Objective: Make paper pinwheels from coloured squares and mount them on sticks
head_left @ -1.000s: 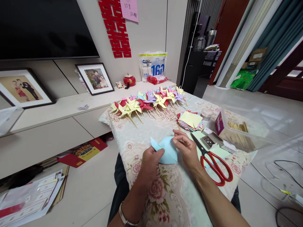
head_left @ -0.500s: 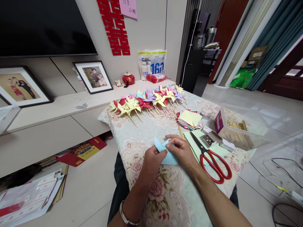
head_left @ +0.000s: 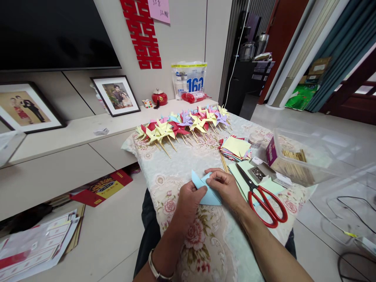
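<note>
Since the picture a second back, both hands are sitting lower and closer together, and the blue paper [head_left: 207,190] is lying flatter over the floral cloth; against the half-second picture I am seeing almost no shift.

I am watching the left hand [head_left: 188,201] pinching the paper's near-left edge, thumb on top — fingers closed on the sheet. The right hand [head_left: 225,187] is curling over the paper's upper right part, its fingertips [head_left: 212,179] pressing a folded flap near the middle, so it is gripping the same sheet. One pointed corner is sticking up at the far left of the paper.

The paper is resting on the desk [head_left: 176,160] near the front edge, directly ahead of me.

Just right of the right hand, red-handled scissors [head_left: 263,197] are lying on a pale green sheet, blades pointing away. Beyond them a small open box of metal pins [head_left: 258,173] is sitting beside a clear plastic tub [head_left: 305,160] holding wooden sticks. A stack of coloured paper squares [head_left: 236,149] is lying farther back — and a row of finished pinwheels [head_left: 182,125] is stretching across the far edge.
</note>
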`<state>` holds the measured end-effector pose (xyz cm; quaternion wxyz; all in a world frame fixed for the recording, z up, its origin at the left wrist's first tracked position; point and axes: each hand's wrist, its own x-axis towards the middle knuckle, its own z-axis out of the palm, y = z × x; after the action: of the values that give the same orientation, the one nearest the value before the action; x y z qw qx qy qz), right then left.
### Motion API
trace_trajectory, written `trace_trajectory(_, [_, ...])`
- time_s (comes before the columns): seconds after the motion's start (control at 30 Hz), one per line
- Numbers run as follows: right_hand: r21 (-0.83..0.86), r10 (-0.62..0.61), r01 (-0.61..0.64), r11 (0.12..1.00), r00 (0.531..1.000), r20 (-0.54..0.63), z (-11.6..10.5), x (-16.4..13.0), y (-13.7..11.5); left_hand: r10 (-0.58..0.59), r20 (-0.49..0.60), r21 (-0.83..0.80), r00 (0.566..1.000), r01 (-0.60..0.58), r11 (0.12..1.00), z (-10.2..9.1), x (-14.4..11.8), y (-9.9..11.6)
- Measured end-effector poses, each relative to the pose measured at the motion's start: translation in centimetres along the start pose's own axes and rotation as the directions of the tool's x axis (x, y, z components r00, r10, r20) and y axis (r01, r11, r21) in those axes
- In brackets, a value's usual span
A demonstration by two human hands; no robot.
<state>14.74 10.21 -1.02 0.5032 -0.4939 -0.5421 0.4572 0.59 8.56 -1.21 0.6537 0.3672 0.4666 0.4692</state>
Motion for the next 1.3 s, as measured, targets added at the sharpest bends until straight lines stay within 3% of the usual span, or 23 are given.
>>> trace_trajectory(0.67, [0.007, 0.011, -0.011, 1.0, 1.0, -0.004, 0.11, -0.13, -0.37, 0.024, 0.012, -0.051, 1.0, -0.024, 0.998, -0.28, 0.0, -0.51])
trace_trajectory(1.3, [0.025, 0.02, -0.019, 1.0, 0.999, -0.046, 0.09, -0.07, -0.23, 0.009, 0.012, -0.097, 1.0, -0.007, 0.995, 0.03, -0.65, 0.28])
